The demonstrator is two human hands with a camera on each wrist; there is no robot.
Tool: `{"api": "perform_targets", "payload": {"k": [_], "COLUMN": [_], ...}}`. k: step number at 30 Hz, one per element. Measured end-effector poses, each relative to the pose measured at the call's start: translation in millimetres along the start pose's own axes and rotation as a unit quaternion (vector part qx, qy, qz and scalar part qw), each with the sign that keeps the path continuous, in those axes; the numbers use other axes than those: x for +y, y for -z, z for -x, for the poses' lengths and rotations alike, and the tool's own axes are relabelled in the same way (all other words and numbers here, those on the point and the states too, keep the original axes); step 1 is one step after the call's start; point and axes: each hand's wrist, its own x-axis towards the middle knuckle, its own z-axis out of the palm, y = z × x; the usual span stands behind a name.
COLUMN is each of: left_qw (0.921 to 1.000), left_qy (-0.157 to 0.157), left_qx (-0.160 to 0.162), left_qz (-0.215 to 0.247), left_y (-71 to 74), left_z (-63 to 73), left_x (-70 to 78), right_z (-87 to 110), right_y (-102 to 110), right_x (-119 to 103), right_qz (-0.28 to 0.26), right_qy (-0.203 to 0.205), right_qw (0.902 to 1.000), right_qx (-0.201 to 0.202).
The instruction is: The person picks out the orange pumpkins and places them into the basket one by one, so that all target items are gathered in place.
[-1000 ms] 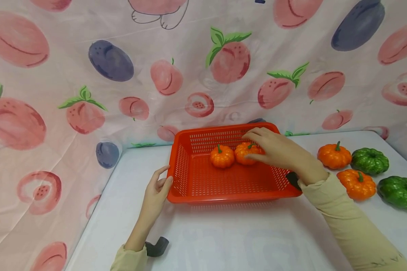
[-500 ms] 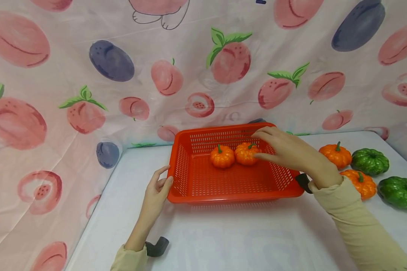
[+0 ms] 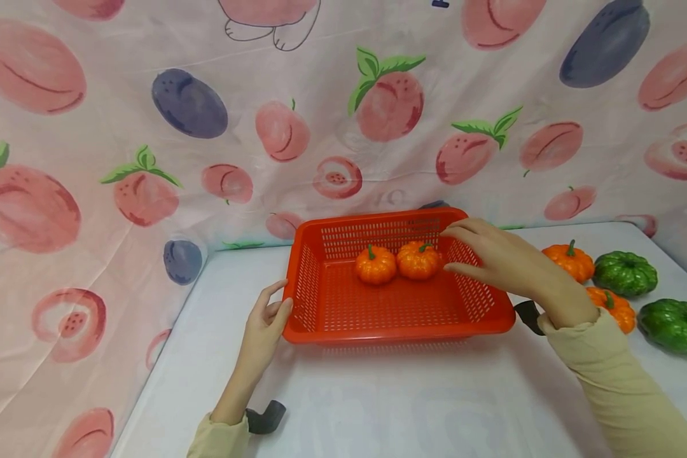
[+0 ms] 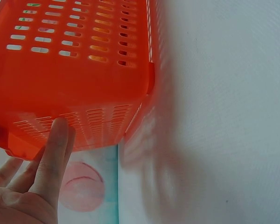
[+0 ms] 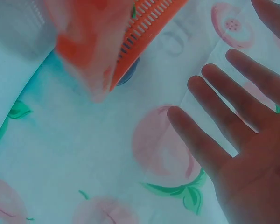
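Observation:
A red slotted plastic basket (image 3: 389, 305) stands on the table, with two small orange pumpkins side by side in it: the left pumpkin (image 3: 375, 264) and the right pumpkin (image 3: 418, 259). My left hand (image 3: 264, 326) touches the basket's left end at the rim. In the left wrist view, extended fingers (image 4: 59, 140) lie against the basket's outer wall (image 4: 65, 88). Over the basket's right end hovers my right hand (image 3: 500, 264), holding nothing, its fingertips a little right of the right pumpkin. The right wrist view shows its fingers (image 5: 200, 140) spread and loosely straight.
To the right on the white table (image 3: 378, 407) sit two more orange pumpkins, a rear one (image 3: 572, 262) and a front one (image 3: 615, 308), plus two green pumpkins (image 3: 625, 273). A fruit-printed cloth (image 3: 343, 127) hangs behind the basket.
My right hand has drawn back to the right, away from the right pumpkin, which now shows fully in the basket. My left hand and the basket look the same.

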Motion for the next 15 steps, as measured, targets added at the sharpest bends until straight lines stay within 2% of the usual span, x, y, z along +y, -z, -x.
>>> {"api": "perform_targets", "payload": {"k": [7, 15], "left_qw": [1.0000, 1.0000], "left_qy": [0.000, -0.001], "left_qx": [0.000, 0.000], "left_qz": [-0.004, 0.002], "left_y": [0.9, 0.1], "left_z": [0.8, 0.7], "left_x": [-0.5, -0.5], "right_z": [4.6, 16.1], "right_y": [1, -1], "right_x": [4, 11], "right_qz": [0.010, 0.019], "right_qy": [-0.005, -0.016], "right_qw": [0.9999, 0.9997], "right_qx": [-0.004, 0.008]}}
